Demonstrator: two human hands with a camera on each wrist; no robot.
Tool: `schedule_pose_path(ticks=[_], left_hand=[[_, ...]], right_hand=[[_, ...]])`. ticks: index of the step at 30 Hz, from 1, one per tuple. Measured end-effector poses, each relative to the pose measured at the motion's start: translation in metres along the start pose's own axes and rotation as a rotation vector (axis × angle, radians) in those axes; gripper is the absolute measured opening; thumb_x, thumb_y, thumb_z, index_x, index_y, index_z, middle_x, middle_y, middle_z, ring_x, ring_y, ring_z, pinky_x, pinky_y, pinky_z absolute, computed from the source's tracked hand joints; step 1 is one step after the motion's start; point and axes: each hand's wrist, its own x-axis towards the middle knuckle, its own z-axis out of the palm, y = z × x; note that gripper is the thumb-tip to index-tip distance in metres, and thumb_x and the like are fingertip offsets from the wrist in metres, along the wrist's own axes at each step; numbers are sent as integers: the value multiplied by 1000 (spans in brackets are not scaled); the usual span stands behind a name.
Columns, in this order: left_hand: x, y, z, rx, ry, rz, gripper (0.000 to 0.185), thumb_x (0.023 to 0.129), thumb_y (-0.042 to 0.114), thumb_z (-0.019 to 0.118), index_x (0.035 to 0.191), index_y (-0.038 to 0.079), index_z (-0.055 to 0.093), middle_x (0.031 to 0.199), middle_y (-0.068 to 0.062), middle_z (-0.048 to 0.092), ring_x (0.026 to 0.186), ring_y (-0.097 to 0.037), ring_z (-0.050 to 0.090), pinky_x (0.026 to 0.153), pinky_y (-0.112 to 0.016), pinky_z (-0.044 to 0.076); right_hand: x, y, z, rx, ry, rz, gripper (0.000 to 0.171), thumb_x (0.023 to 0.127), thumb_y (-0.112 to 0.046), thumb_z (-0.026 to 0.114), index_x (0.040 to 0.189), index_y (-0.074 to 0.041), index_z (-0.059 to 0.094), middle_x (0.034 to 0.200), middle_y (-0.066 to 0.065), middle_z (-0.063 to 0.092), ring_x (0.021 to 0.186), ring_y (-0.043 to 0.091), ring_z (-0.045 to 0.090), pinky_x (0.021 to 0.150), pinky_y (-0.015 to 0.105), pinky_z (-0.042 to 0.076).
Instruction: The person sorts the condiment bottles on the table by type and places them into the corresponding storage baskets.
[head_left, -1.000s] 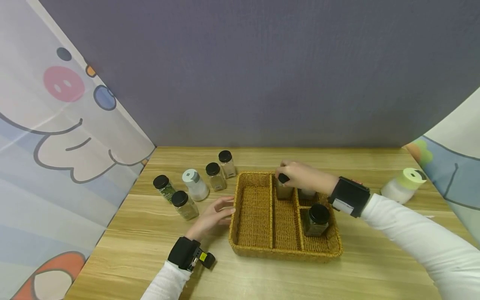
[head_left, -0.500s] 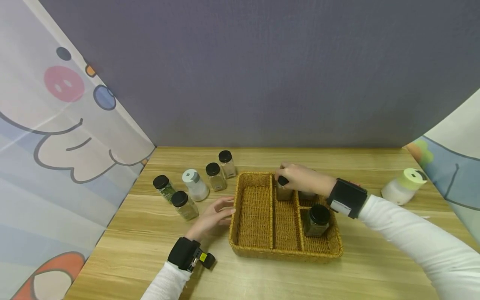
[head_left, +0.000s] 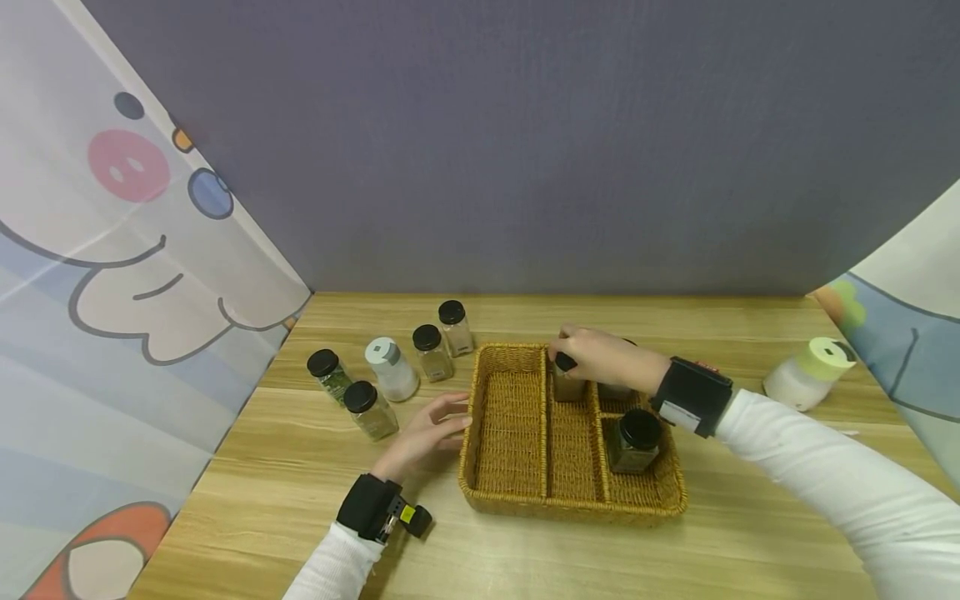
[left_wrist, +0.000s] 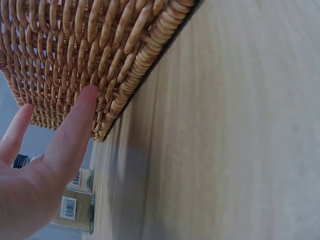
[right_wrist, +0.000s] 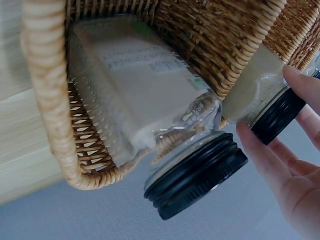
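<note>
- We count three black-lidded glass spice jars in the woven wicker basket, five bottles at its nine o'clock.
- Our right hand grips one jar's black lid; left hand, fingers straight, touches the basket.
- Labels unreadable.

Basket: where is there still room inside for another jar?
The left compartment is bare, between the basket's left wall and the first divider. The middle strip's near half is bare too. It is crowded on the right, around the dark-lidded jar and right hand.

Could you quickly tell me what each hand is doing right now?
Left hand: open, fingers touching the basket.
Right hand: gripping a jar by its lid.
</note>
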Motion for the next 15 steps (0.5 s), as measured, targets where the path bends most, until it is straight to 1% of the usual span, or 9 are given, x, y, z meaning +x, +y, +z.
schedule_pose_path(ticks=[7, 12, 15], left_hand=[[0, 0, 1, 5, 10, 1, 54, 86, 14, 58, 133, 1, 34, 128, -23, 40, 109, -32, 48, 88, -41, 46], [0, 0, 0, -2, 8, -2, 54, 86, 13, 57, 133, 0, 34, 128, -23, 39, 110, -32, 48, 88, -41, 46], [0, -1, 0, -4, 6, -1, 54, 86, 13, 57, 133, 0, 34, 128, -24, 39, 109, -32, 48, 88, -41, 46]], right_hand=[[0, -1, 0, -16, -9, 20, 32, 74, -13, 71, 103, -7, 58, 98, 14, 52, 79, 22, 57, 62, 26, 51], [0, -2, -1, -25, -13, 20, 33, 75, -13, 70, 106, -7, 57, 101, 16, 52, 82, 25, 57, 63, 29, 52], [0, -2, -1, -23, -16, 22, 33, 76, -14, 70, 106, -7, 57, 100, 15, 52, 81, 24, 57, 63, 28, 51]])
